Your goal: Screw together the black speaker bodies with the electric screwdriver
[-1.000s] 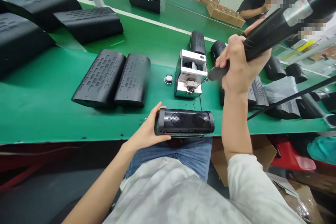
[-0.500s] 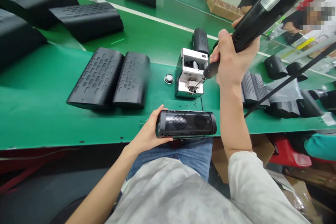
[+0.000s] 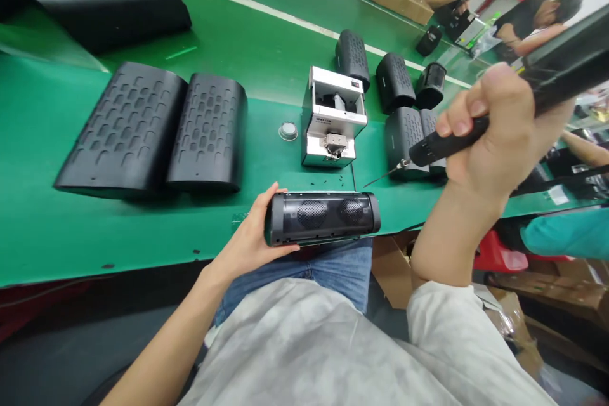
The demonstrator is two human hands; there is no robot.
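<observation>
My left hand (image 3: 250,238) grips the left end of a black speaker (image 3: 328,217), which lies on its side at the table's front edge with two round perforated drivers facing up. My right hand (image 3: 499,124) is wrapped round a black electric screwdriver (image 3: 447,144), raised to the right of the speaker. Its thin bit points down and left, ending apart from the speaker, above its right end. Behind the speaker stands a white screw feeder (image 3: 335,117), with a small round silver-rimmed part (image 3: 288,131) on its left.
Two black textured speaker housings (image 3: 207,133) stand to the left, and a larger one (image 3: 109,3) lies behind them. Several more housings (image 3: 394,82) stand behind and right of the feeder. Small dark screws lie before the feeder. Co-workers (image 3: 528,25) sit across the table at right.
My right hand has carried the screwdriver from the feeder's front toward the right and nearer to me; its bit has left the feeder. My left hand still holds the speaker. The view has shifted.
</observation>
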